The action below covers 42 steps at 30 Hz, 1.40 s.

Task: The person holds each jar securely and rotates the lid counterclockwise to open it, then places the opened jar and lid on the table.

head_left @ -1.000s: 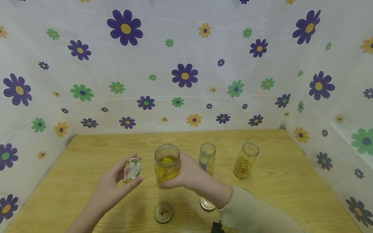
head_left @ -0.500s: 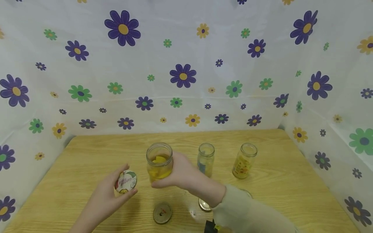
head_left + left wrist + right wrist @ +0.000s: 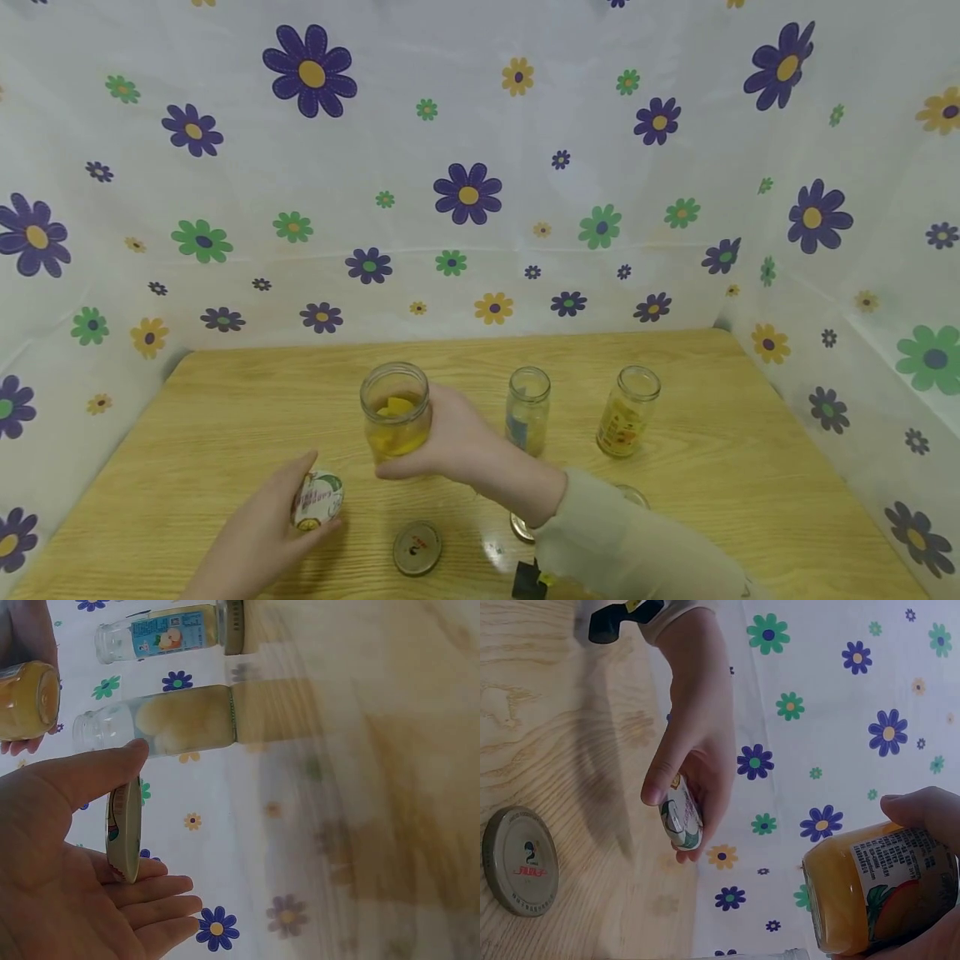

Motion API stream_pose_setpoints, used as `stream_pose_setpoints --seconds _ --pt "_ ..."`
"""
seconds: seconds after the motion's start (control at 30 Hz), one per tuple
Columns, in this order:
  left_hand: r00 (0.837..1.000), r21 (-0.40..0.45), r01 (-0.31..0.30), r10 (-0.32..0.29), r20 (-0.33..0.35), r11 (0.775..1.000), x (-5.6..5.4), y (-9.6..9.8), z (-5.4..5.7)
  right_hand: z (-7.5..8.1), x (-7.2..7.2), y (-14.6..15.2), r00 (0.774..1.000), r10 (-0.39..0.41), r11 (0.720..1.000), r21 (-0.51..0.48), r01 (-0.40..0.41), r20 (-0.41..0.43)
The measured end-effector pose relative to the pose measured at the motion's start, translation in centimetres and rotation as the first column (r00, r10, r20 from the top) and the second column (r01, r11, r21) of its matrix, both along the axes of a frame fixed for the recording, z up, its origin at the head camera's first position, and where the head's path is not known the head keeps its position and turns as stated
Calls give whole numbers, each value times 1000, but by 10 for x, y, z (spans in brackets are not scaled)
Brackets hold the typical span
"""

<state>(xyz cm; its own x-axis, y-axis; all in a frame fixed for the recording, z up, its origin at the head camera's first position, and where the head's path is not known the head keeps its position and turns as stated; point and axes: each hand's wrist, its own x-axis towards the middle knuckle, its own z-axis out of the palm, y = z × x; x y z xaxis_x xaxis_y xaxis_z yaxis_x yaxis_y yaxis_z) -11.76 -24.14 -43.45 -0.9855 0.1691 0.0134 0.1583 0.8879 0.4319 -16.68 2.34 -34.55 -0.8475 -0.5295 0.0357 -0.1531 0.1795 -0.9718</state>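
My left hand (image 3: 258,533) pinches a round jar lid (image 3: 318,502) with a printed fruit pattern, thumb on one edge and fingers on the other. The left wrist view shows this lid (image 3: 124,832) edge-on. Up and to the right of it, my right hand (image 3: 465,446) grips a wide glass jar (image 3: 396,437) around its side. The jar has no lid on its mouth and contains yellow fruit pieces in liquid. A printed label shows on this jar (image 3: 889,889) in the right wrist view. The jar seems held above the table; its base is hidden in the head view.
Two lidless glass jars stand to the right: a narrow jar (image 3: 528,417) and a yellow-labelled jar (image 3: 628,417). A metal lid (image 3: 417,548) lies near the front. Another lid (image 3: 522,527) and a third lid (image 3: 634,497) are partly behind the right arm. Flowered cloth (image 3: 405,233) surrounds the wooden table (image 3: 247,392).
My left hand has moved down and left with the lid, its printed face turning more into view. My right hand has shifted left with the jar. The standing jars stay in place.
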Motion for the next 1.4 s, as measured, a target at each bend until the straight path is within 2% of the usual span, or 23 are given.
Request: stream_pose_setpoints --seconds 0.13,0.23,0.37,0.5,0.63,0.73,0.87,1.0,1.23,1.4 --pt "998 -27 34 -35 -47 999 2 -3 -7 -1 0 -4 1000 4 1000 -3 -4 12" --pt "997 -59 51 -54 -54 997 3 -3 -12 -3 -1 -7 1000 6 1000 -18 -6 20" --pt "997 -117 64 -67 -24 991 3 -3 -16 -7 -1 -12 1000 18 999 -29 -17 13" --pt "997 -152 67 -62 42 986 3 -5 -19 -10 -2 -18 999 36 998 -45 -35 23" --pt "989 -140 77 -58 139 987 2 -5 -20 -12 -3 -22 998 38 997 -73 -34 54" --pt "982 -137 87 -62 176 987 1 -4 -20 -13 -3 -25 996 29 996 -85 -22 83" --pt "983 -152 102 -77 164 983 3 -3 -22 -16 -2 -29 994 14 995 -96 -3 112" --pt "983 -155 111 -85 162 982 4 -4 -24 -20 -3 -35 994 5 995 -96 5 107" --pt "977 -165 131 -99 188 978 4 -6 -27 -28 -6 -44 995 -1 999 -50 6 99" --pt "977 -173 145 -113 179 974 4 -9 -30 -36 -5 -49 994 -12 1000 -12 14 113"
